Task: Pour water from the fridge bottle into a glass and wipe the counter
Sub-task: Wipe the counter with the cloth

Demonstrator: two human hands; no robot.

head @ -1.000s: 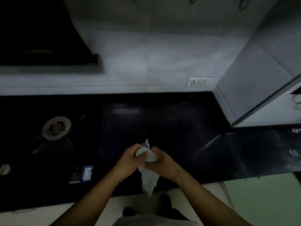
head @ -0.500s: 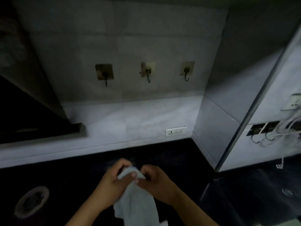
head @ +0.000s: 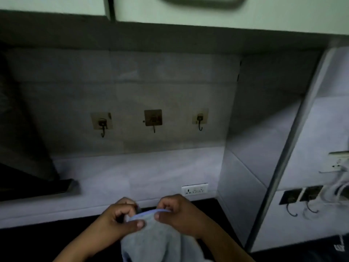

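A pale grey-white cloth (head: 151,241) hangs down at the bottom centre, above the black counter (head: 37,241). My left hand (head: 117,222) pinches its top edge on the left and my right hand (head: 179,216) pinches it on the right. The cloth's upper hem is stretched between the two hands as a short loop. No bottle or glass is in view.
Three adhesive hooks, left (head: 102,123), middle (head: 153,119) and right (head: 200,120), sit on the tiled back wall above the hands. A white socket plate (head: 194,189) is low on the wall. A dark hood (head: 24,167) is at left, green cabinets (head: 188,10) overhead, cables and hooks (head: 309,203) at right.
The view has tilted up from the counter and stove to the wall and hooks. Both hands have raised the cloth and now hold its top edge apart.
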